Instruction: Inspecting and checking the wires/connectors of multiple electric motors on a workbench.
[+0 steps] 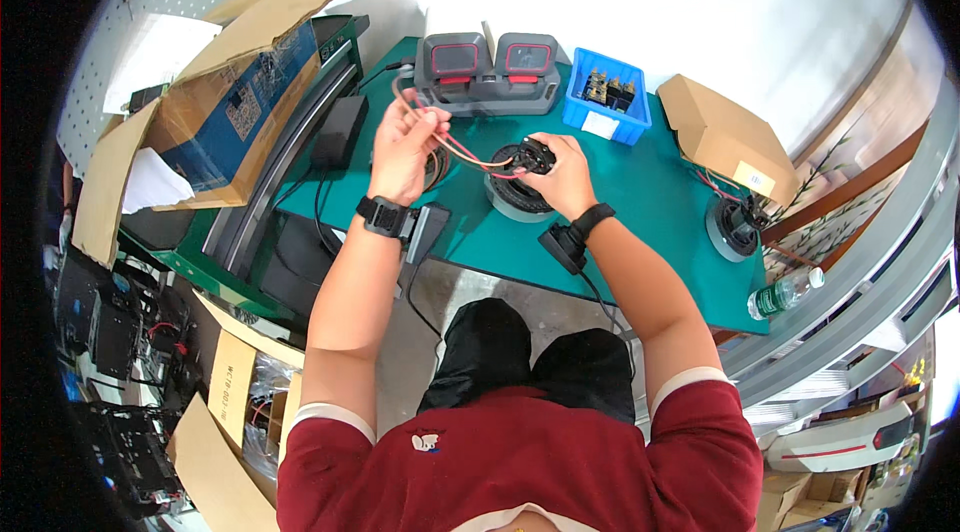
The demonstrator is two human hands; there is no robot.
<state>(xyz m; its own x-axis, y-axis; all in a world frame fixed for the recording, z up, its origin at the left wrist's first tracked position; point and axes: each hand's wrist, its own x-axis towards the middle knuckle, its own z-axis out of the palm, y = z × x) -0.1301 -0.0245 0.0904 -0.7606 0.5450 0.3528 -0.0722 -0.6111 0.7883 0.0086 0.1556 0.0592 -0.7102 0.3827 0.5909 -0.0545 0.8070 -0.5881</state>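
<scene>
My left hand point(404, 146) is raised over the green table, its thumb and fingers pinched on a bundle of thin red and beige wires point(466, 154). The wires run rightward to a black ribbed part point(531, 157). Around that part the fingers of my right hand point(564, 174) are closed. Directly beneath it is a round black part with a silver rim point(518, 216), resembling a hub motor; whether the two are joined I cannot tell. A coil of wires point(436, 170) shows partly behind my left wrist.
A grey twin-bay charger point(487, 97) and a blue bin point(606, 129) of small black-and-brass parts stand behind my hands. To the right are a cardboard box point(722, 132), a similar round part point(732, 229) and a plastic bottle point(785, 294). A black power adapter point(341, 131) lies left.
</scene>
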